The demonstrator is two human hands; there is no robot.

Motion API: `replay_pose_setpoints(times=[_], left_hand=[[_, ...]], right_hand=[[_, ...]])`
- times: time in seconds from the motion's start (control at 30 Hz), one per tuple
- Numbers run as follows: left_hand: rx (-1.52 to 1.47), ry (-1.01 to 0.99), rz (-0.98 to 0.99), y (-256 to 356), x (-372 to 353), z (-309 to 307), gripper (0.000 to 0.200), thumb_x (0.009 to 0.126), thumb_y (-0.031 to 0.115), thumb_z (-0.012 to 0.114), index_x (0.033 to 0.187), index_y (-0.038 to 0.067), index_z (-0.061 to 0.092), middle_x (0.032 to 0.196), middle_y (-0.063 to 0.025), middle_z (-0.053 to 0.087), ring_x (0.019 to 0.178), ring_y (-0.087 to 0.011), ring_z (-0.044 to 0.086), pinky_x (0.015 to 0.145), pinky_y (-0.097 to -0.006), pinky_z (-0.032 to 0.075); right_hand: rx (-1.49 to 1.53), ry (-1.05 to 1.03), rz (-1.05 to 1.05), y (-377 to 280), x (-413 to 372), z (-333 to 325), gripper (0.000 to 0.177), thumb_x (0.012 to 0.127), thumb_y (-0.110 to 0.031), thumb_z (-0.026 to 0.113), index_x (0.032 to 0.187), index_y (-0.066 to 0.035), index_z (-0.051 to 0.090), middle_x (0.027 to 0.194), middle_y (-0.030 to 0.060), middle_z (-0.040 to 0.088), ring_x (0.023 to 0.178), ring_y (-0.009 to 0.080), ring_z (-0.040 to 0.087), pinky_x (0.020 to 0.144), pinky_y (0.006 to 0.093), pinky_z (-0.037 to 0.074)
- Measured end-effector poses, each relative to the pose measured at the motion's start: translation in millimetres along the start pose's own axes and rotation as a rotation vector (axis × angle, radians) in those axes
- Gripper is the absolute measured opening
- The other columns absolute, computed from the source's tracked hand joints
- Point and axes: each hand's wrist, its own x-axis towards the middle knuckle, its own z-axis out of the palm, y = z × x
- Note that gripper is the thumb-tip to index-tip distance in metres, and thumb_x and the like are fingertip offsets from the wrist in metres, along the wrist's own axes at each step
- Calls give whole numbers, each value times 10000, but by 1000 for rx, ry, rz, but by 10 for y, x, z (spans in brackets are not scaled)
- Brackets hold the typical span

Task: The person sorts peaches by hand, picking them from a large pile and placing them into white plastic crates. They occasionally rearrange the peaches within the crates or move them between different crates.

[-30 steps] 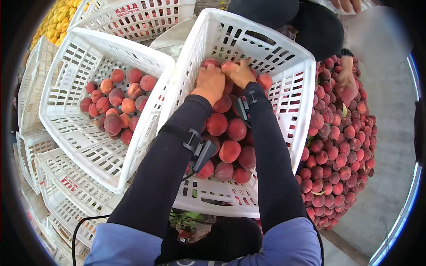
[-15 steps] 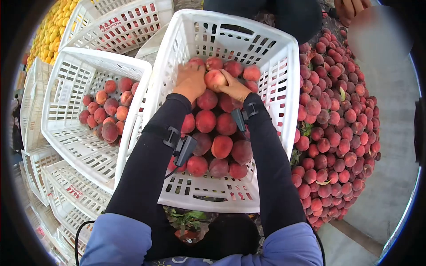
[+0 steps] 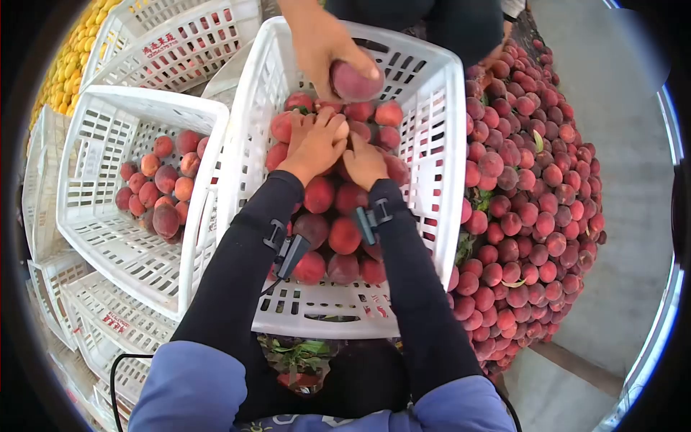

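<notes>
A white plastic crate [image 3: 450,180] stands in front of me with red peaches [image 3: 319,194] in its bottom. My left hand [image 3: 317,146] is among the fruit in the upper half, fingers curled over a peach that it mostly covers. Close beside it, my right hand [image 3: 365,163] is closed at the same spot, its fingertips partly hidden. Another person's hand [image 3: 324,43] reaches over the crate's far rim and grips a dark red peach [image 3: 356,81] just above my hands.
At the left, a second white crate [image 3: 144,266] holds several peaches. More white crates [image 3: 108,317] are stacked beyond it, and yellow fruit [image 3: 65,75] lies at the upper left. A large heap of peaches [image 3: 533,237] covers the floor on the right.
The other person's hand has come in over the crate with a peach. My hands have drawn together, and the light red peach in my right hand is now mostly covered.
</notes>
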Motion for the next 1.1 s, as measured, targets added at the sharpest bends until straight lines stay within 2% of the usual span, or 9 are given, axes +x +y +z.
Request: replay_pose_setpoints(times=[0.1,0.2,0.3,0.4,0.7,0.77,0.87,0.97,1.1], left_hand=[[95,-7,-38,99,-39,-52,583,821,400,637,1306,102,510,1342,-126,486,1163,-334,499,1035,-563,247],[103,21,-27,99,-42,-33,656,823,493,628,1325,91,498,1358,-125,471,1178,-336,478,1039,-560,237],[95,16,-32,104,-75,-2,716,810,555,622,1341,93,490,1370,-121,458,1198,-328,463,1044,-551,236],[100,-18,-60,117,-55,-48,728,807,549,627,1351,89,478,1378,-122,451,1215,-320,456,1056,-548,232],[51,-29,-57,94,-72,-29,744,807,512,641,1385,92,432,1396,-135,426,1234,-357,438,1083,-571,199],[69,-39,-52,107,-72,-55,742,807,507,642,1384,92,431,1391,-132,424,1230,-358,438,1088,-570,190],[60,11,-28,82,-90,-4,744,798,502,652,1381,95,433,1378,-124,427,1223,-350,438,1092,-560,183],[42,3,-31,81,-91,-24,736,787,493,666,1372,105,444,1371,-110,428,1217,-337,440,1094,-549,183],[31,-15,-43,86,-101,-53,696,797,528,649,1344,136,468,1379,-90,421,1237,-316,429,1103,-575,176]], right_hand=[[103,160,-52,500,233,322,550,857,-212,467,1373,-28,420,1235,258,572,1135,395,558,965,449,435],[1041,4,-108,285,112,-69,548,868,-122,465,1386,35,377,1389,93,441,1256,214,434,1052,323,333],[1584,204,188,305,110,-198,334,903,-272,564,1205,-132,524,1191,49,521,1181,234,490,1020,404,374],[1884,137,181,244,181,-503,338,904,-371,584,1174,-175,528,1164,48,513,1166,248,498,966,450,420],[1183,4,411,497,558,-474,367,946,-364,528,1226,-129,560,1181,82,612,1055,233,594,852,450,500],[548,39,-176,1044,742,-164,410,945,-383,514,1218,-84,579,1178,114,623,1105,261,582,868,389,493],[268,-184,-9,921,709,-301,455,943,-390,514,1217,-33,583,1175,148,625,1137,265,569,921,322,454],[511,93,-42,857,527,-234,483,924,-377,557,1239,-10,566,1184,176,619,1147,270,565,971,330,421],[736,-24,101,993,716,-91,539,891,-374,607,1268,3,532,1207,212,600,1167,299,553,991,360,411]])
